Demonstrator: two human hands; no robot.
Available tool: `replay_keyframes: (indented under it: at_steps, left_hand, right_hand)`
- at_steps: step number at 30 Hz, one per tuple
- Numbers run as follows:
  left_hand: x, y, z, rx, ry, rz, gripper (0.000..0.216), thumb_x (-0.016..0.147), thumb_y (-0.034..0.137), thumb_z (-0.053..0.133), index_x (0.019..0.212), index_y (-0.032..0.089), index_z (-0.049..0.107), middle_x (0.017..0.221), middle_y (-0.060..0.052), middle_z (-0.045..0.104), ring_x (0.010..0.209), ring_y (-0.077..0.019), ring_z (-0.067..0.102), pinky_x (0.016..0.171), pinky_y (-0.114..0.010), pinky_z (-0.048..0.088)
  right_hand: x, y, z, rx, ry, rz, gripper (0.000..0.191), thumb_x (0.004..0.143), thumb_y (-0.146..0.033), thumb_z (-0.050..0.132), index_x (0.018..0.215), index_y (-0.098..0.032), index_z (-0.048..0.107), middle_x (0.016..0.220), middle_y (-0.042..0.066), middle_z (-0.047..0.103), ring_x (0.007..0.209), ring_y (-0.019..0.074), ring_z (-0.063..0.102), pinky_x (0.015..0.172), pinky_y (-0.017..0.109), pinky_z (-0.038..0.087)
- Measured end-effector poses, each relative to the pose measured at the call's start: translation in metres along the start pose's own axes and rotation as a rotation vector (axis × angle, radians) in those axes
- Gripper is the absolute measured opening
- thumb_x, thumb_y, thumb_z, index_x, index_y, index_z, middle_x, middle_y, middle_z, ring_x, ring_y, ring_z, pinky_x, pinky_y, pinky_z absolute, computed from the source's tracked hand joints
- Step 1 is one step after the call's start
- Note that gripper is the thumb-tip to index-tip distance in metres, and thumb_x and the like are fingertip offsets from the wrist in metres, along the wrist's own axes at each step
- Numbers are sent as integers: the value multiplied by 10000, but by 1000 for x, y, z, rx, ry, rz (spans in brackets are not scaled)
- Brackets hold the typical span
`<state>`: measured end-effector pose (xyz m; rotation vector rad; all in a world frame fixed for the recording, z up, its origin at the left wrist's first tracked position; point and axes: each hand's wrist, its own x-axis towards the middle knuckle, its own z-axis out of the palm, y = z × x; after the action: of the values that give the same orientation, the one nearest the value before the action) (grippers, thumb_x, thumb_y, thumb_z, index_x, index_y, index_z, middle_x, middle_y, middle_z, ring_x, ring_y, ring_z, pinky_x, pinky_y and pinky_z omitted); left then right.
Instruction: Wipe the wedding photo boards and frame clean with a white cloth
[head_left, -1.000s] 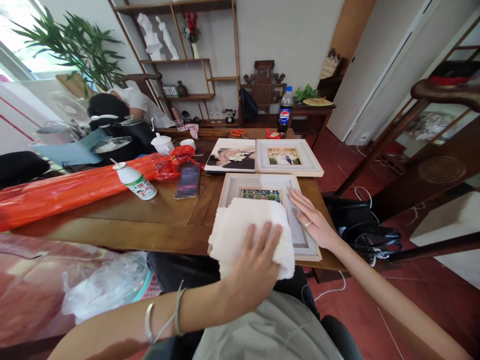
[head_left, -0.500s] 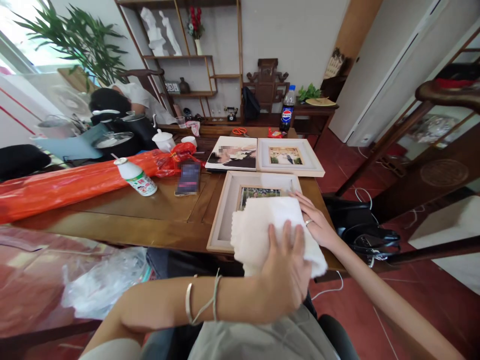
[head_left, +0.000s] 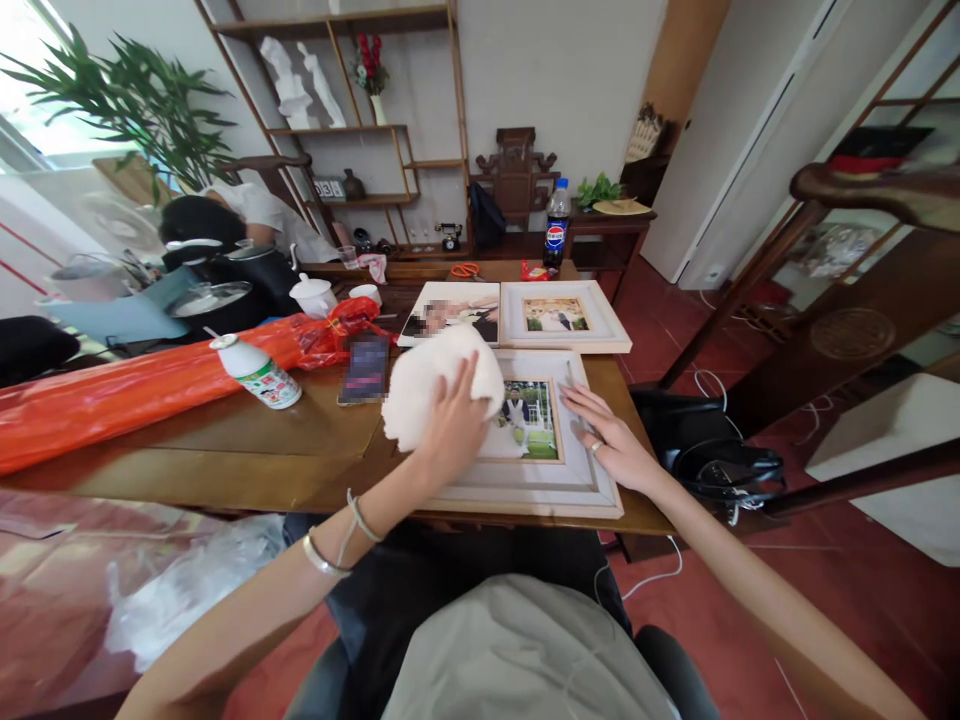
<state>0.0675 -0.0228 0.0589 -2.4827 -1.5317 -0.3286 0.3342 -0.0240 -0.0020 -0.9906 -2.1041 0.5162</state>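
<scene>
A white picture frame [head_left: 540,497] with a light wood edge lies flat on the wooden table in front of me. Its photo, partly covered, shows a figure on green grass. My left hand [head_left: 454,425] presses a folded white cloth [head_left: 420,385] down over the frame's left side, fingers over the cloth. The cloth hides that side and the far left corner. My right hand [head_left: 616,447], wearing a ring, rests on the frame's right border with fingers stretched out. Just beyond lie a second white frame [head_left: 600,318] and a photo panel [head_left: 427,300] side by side.
Left of the frame are a phone [head_left: 363,370], a white bottle [head_left: 255,370] with a straw and a long red plastic-wrapped bundle [head_left: 150,385]. Orange scissors [head_left: 465,270] and a cola bottle [head_left: 556,225] stand farther back. Another person [head_left: 262,212] bends down at the far left.
My left hand has carried the cloth from the frame's near right side to its left side, uncovering the photo's right part. My right hand stays on the right border.
</scene>
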Motion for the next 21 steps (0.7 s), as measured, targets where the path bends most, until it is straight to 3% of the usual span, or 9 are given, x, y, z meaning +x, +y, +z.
replay_keyframes:
  at_steps: [3,5,8,11,15,18,21]
  left_hand:
    - [19,-32,1,47,110,-43,168,786,68,519,811,88,683,1560,-185,166,1406,-378,240,1082,-530,340]
    - [26,-48,-1,61,162,10,200,761,22,500,744,108,679,1558,-131,219,1406,-346,261,1111,-483,318]
    - [26,-62,-6,71,195,145,277,791,9,472,814,165,700,1494,-36,391,1377,-263,347,1140,-437,285]
    - [19,-67,-10,95,216,204,320,808,0,460,873,190,710,1465,-2,436,1374,-239,353,1148,-438,264]
    - [12,-70,-1,97,67,251,336,742,-51,437,752,138,715,1484,-64,402,1372,-283,355,1083,-450,346]
    - [8,-67,5,62,-53,214,363,695,-58,426,827,106,721,1501,-149,351,1374,-309,345,985,-460,424]
    - [-6,-49,-4,69,-141,182,317,730,-10,455,862,99,722,1481,-223,350,1374,-336,337,949,-494,432]
  right_hand:
    - [0,0,0,4,7,-10,519,892,-171,460,1391,-312,448,1479,22,410,1419,243,248,1146,582,220]
    - [0,0,0,1,6,-13,524,892,-170,461,1396,-312,441,1481,22,407,1420,242,247,1147,580,219]
    - [0,-1,-1,-7,-2,-7,532,895,-158,452,1404,-312,429,1484,22,401,1423,237,237,1150,578,215]
    - [0,-2,-2,-6,-15,-10,535,892,-155,452,1402,-317,429,1486,17,399,1424,241,234,1149,583,214]
    - [0,-3,-2,2,-12,-3,536,889,-154,456,1395,-331,439,1483,4,404,1422,240,240,1152,573,217]
    - [1,-3,-2,0,-14,18,555,879,-131,452,1393,-339,438,1482,-5,405,1423,231,238,1156,567,213]
    - [1,-3,-2,0,-14,18,568,866,-119,454,1391,-334,443,1478,-3,412,1421,231,243,1156,563,215]
